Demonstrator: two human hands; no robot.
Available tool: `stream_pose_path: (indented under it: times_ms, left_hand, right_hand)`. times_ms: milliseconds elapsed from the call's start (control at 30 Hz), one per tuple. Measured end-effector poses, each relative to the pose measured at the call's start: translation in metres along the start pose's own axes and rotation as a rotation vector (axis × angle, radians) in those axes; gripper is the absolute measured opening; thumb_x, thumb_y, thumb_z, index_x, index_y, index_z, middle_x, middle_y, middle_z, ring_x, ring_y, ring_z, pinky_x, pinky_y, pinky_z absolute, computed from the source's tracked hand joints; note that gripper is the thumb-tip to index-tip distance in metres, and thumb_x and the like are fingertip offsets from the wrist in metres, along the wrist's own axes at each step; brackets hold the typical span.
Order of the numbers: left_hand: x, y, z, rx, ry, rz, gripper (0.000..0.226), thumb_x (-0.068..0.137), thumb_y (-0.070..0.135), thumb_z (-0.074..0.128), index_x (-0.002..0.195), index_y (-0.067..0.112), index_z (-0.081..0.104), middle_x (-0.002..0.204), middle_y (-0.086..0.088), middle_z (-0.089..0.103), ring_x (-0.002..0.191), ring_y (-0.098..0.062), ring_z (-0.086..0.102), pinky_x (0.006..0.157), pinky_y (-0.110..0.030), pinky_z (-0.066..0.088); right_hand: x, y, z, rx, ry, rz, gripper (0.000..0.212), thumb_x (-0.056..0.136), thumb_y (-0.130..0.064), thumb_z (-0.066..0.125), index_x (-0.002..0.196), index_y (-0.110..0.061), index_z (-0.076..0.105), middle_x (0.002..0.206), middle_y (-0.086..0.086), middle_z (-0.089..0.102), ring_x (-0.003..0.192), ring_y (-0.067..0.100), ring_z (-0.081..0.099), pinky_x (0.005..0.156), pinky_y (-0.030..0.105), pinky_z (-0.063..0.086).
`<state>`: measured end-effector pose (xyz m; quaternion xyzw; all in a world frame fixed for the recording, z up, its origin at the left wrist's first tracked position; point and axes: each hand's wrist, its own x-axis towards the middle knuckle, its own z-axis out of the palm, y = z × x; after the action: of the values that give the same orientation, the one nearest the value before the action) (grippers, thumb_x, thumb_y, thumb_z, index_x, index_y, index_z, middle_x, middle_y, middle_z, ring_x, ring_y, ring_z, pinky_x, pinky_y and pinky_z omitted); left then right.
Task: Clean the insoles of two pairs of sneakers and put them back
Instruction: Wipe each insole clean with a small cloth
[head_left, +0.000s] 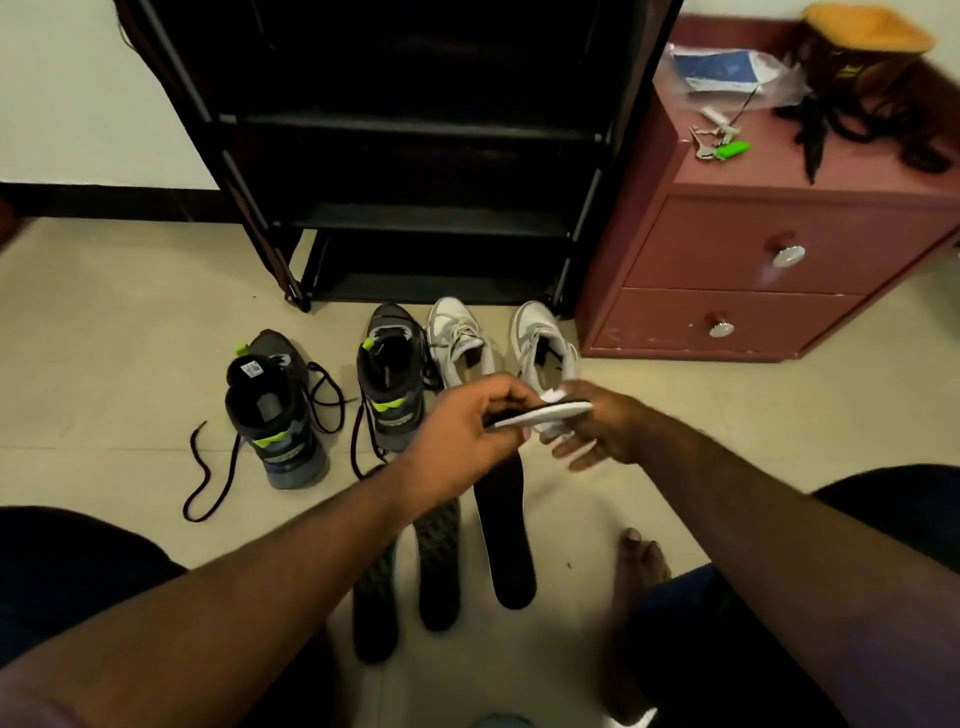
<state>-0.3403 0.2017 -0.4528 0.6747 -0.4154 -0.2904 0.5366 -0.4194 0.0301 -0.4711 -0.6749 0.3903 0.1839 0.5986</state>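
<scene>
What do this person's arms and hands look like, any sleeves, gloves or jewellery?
Both forearms are bare right up to the edge of the picture, with no sleeve showing. The left hand and right hand wear no gloves, and I can see no watch, bracelet or ring. Some motion blur hides fine detail.

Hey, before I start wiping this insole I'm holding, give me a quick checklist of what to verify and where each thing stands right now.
1. Insole held firmly: ok, left hand grips it.
2. Wipe on the insole: cannot tell, right hand holds something white, blurred.
3. Other insoles within reach: ok, three insoles lie on the floor in front.
4. White sneakers open for refitting: ok.
5. Dark sneakers open: ok, laces loose.
6. Which insoles are already clean: cannot tell.
</scene>
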Motion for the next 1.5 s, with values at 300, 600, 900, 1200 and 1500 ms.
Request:
stream_pose_path:
  times_ms: [300,600,900,1200,1500]
  left_hand:
    - [-0.027,-0.073,0.055,0.472,-0.507,0.466,0.020,0.085,-0.006,0.060,0.081,0.013,0.056,0.127,-0.014,0.062,0.135,-0.015,0.045,0.121,-0.032,0.021]
    - [-0.038,-0.179,0.102,1.043,-0.989,0.129,0.021,0.097,0.029,0.048,0.108,0.016,0.060,0.119,-0.009,0.060,0.112,-0.028,0.055,0.095,-0.043,0.047]
    - [-0.041,-0.235,0.179,1.187,-0.938,0.133,0.063,0.099,0.030,0.050,0.153,0.010,0.024,0.163,-0.014,0.009,0.150,-0.035,-0.001,0.120,-0.052,0.002]
    - [-0.032,-0.254,0.190,1.275,-0.968,0.074,0.082,0.100,0.054,0.036,0.155,0.010,-0.007,0.163,-0.011,-0.012,0.149,-0.027,-0.017,0.110,-0.049,-0.025]
    - [-0.030,-0.259,0.175,0.883,-0.575,0.226,0.044,0.092,0.030,0.053,0.135,0.025,0.055,0.142,-0.004,0.052,0.136,-0.029,0.044,0.113,-0.055,0.026]
  right_hand:
    - [0.043,0.032,0.008,0.264,0.080,0.128,0.010,0.096,-0.013,0.051,0.090,-0.019,0.056,0.083,0.006,0.061,0.063,0.015,0.055,0.059,0.025,0.042]
    - [0.098,0.135,0.017,0.054,0.577,-0.155,0.008,0.088,-0.008,0.059,0.095,-0.011,0.063,0.094,0.007,0.061,0.088,0.028,0.062,0.071,0.034,0.055]
    - [0.153,0.194,0.015,-0.044,0.499,-0.129,0.012,0.089,-0.008,0.060,0.101,-0.007,0.064,0.095,0.005,0.063,0.087,0.020,0.059,0.069,0.017,0.049]
    - [0.182,0.211,0.022,-0.105,0.436,-0.099,0.017,0.091,-0.011,0.060,0.108,-0.008,0.064,0.104,0.006,0.066,0.092,0.019,0.058,0.077,0.023,0.043]
    - [0.176,0.224,0.026,-0.272,0.477,-0.138,0.018,0.090,-0.012,0.060,0.108,-0.007,0.063,0.107,0.012,0.067,0.097,0.028,0.062,0.080,0.022,0.042]
